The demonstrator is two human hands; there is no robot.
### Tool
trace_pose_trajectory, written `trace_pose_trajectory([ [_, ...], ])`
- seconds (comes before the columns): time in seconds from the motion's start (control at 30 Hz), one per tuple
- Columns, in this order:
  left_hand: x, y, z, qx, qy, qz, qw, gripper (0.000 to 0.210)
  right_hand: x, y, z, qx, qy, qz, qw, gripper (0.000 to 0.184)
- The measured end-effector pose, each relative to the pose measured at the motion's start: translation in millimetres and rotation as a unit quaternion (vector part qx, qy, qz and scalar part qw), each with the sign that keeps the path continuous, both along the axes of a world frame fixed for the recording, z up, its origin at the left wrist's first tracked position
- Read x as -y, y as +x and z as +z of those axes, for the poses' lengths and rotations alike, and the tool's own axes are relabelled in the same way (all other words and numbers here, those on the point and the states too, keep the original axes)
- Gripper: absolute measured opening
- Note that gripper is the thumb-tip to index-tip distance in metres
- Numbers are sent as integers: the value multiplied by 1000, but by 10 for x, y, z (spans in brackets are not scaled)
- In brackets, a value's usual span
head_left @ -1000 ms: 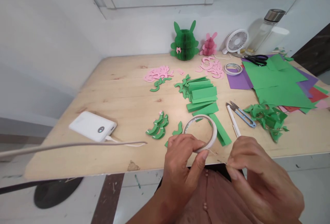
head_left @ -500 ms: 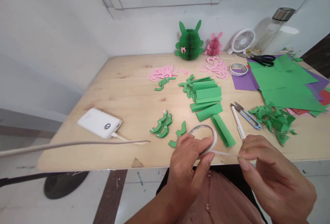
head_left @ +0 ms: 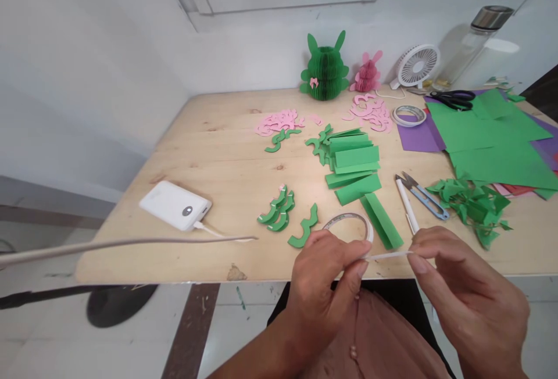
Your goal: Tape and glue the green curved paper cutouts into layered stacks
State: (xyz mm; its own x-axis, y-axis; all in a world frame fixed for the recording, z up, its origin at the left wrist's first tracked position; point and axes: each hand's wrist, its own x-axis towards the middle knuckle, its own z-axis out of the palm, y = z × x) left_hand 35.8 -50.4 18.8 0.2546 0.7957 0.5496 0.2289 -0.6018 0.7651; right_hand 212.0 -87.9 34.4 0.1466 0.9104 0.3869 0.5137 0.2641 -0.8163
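White tape roll (head_left: 368, 229): in the left hand, its ring showing beyond the knuckles; whether it also touches the table cannot be told.
Left hand (head_left: 320, 277): gripping the roll's near side, thumb and forefinger meeting where the tape leaves it.
Tape strip (head_left: 389, 256): drawn out straight across the gap between the two hands.
Right hand (head_left: 468, 292): thumb and forefinger pinching the strip's end, the other fingers curled in.
Wavy green piece (head_left: 305, 229): lying just beyond the left hand's knuckles.
Green cluster (head_left: 277, 210): overlapping wavy pieces with small pale patches, farther out and to the left of the left hand.
Folded green strip (head_left: 382, 222): flat on the table (head_left: 209, 158), beyond the gap between the hands.
Green strip pile (head_left: 355, 161): farther out, past that single strip.
White pen (head_left: 407, 204): just beyond the right hand's fingers, pointing away.
Blue snips (head_left: 426, 196): beside the pen, also beyond the right hand.
Green scraps (head_left: 475, 204): heaped beyond the right hand, right of the snips.
White power bank (head_left: 172, 201): well to the left of the left hand.
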Motion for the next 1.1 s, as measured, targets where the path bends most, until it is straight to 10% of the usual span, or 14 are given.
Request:
trace_pose_trajectory([
  [1.1, -60, 27, 25, -32, 11, 7, 999, 23, -145, 334, -165, 270, 91, -133, 949, 15],
])
